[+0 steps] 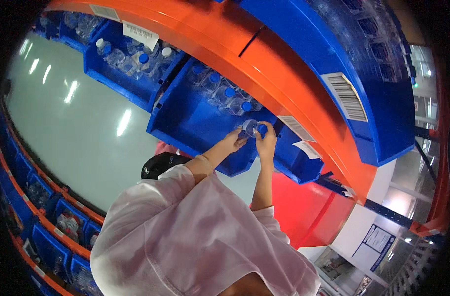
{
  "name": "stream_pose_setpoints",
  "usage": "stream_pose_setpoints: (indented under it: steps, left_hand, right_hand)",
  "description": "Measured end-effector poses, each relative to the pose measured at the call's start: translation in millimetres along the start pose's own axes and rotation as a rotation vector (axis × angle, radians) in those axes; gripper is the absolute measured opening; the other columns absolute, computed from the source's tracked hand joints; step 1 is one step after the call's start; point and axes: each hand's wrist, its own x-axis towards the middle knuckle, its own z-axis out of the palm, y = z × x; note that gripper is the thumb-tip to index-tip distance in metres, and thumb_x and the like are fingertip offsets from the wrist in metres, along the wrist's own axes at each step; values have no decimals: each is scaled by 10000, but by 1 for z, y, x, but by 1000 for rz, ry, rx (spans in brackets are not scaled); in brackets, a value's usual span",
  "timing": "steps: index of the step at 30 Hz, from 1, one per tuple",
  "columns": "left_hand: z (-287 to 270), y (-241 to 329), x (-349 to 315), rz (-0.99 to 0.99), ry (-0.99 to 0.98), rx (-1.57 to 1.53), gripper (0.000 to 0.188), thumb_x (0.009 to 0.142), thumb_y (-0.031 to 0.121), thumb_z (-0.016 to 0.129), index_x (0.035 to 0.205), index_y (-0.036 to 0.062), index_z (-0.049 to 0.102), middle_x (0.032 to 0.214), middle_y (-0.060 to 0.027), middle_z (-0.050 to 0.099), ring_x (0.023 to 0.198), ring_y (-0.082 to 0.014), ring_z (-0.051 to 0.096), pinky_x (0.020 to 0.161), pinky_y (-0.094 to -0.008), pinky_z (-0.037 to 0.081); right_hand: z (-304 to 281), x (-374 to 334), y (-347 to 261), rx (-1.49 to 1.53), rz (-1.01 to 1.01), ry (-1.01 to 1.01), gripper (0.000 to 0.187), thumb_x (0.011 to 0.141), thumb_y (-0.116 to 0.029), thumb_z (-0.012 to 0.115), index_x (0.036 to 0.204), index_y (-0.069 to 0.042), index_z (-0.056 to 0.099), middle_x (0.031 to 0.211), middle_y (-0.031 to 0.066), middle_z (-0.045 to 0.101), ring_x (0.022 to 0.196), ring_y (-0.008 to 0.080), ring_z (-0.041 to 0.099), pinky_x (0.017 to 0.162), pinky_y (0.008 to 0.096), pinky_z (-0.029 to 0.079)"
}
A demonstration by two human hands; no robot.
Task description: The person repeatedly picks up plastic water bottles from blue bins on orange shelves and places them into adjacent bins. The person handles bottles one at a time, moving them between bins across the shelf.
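A clear plastic bottle with a blue cap is held between my two hands, over the right side of a blue bin. My left hand has its fingers at the bottle's left end. Around the capped end, my right hand is closed. Several similar clear bottles with blue caps stand in a row at the back of the same bin, just beyond my hands. Part of the bottle is hidden behind my fingers.
An orange shelf beam curves above the bins. To the left, another blue bin holds white- and blue-capped bottles. A large blue bin juts out at upper right. Behind me on the left stands a rack of bins.
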Motion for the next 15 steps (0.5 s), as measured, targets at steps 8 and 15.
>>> stream_pose_setpoints:
  steps: [8,15]
  left_hand:
    - [-2,-3,24,75,-77,-197,185,894,206,583,991,68,507,923,-129,579,640,-171,560,741,-312,538]
    - [-25,6,58,69,-493,-229,176,885,187,589,982,69,503,910,-119,572,690,-188,580,645,-306,521]
  right_hand:
    - [16,20,24,84,98,-116,362,685,46,669,1025,-38,578,1012,197,600,1009,370,560,892,387,421]
    - [38,25,45,34,8,18,361,717,9,660,1055,-92,583,938,110,611,713,228,537,660,303,427]
